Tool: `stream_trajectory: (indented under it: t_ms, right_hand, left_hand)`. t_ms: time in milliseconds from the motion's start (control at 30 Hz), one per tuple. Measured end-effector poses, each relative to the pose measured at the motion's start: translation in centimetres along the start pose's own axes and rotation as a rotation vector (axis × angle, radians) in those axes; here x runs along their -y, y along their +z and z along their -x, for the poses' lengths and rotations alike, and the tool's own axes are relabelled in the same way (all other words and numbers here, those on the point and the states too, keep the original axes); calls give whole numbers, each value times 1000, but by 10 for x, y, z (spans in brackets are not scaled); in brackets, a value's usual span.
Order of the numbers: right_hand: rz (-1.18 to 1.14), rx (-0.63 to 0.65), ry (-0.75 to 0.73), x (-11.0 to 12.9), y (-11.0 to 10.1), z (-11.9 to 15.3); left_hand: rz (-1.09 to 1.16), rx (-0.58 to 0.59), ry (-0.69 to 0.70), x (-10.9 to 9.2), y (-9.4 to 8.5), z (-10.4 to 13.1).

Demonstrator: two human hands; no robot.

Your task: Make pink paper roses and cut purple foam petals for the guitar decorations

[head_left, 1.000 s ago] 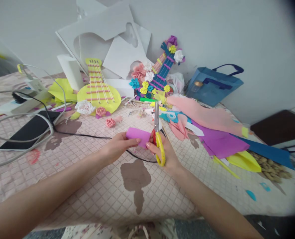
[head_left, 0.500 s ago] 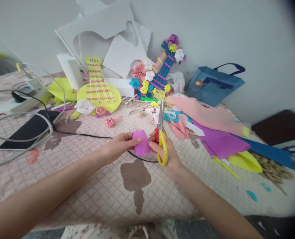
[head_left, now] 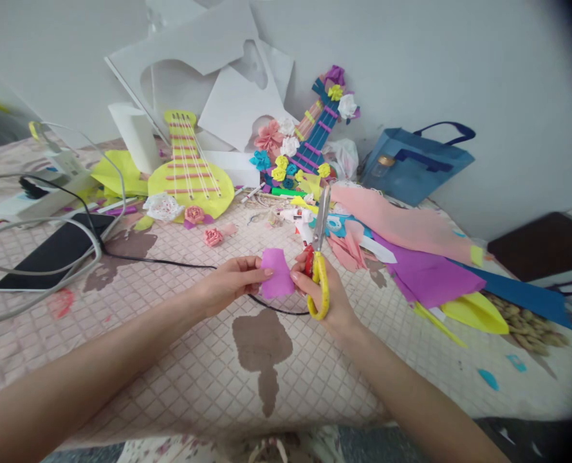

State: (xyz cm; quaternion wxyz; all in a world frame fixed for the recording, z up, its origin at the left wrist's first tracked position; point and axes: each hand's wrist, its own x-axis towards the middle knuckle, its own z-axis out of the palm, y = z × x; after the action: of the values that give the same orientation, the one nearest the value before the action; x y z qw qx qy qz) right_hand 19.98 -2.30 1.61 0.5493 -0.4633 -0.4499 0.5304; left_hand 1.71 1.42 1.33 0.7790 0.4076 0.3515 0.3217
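A small piece of purple crepe paper (head_left: pixel 276 275) is stretched between my two hands above the table. My left hand (head_left: pixel 235 281) pinches its left edge between thumb and fingers. At the right edge, the thumb and fingertips of my right hand (head_left: pixel 328 290) grip the paper. The same right hand also carries scissors (head_left: pixel 321 225) with red and yellow handles, their closed-looking blades pointing away from me. Beyond the hands lie a pink paper rose (head_left: pixel 213 237) and a white glue gun (head_left: pixel 299 215).
A yellow paper guitar (head_left: pixel 189 177) with strings and a flower-covered blue one (head_left: pixel 317 141) lean at the back. Purple paper sheets (head_left: pixel 425 273) and a pink strip (head_left: pixel 392 215) lie right. A black cable (head_left: pixel 165 260) crosses the table behind my hands; a blue bag (head_left: pixel 415 164) stands back right.
The purple paper now looks wider, its right side pulled outward. My right hand and the scissors have shifted slightly right; my left hand has barely moved.
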Motion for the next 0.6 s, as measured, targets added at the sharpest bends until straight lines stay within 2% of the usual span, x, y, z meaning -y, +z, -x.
stream_trajectory:
  t_ms: [233, 467, 600]
  right_hand:
    - [16, 4, -1, 0, 0, 1]
    - [33, -15, -23, 2, -2, -2]
    - [8, -24, -28, 4, -3, -3]
  left_hand:
    - [80, 25, 21, 2, 2, 0]
    - [-52, 23, -18, -7, 1, 1]
    - [-129, 44, 19, -8, 1, 2]
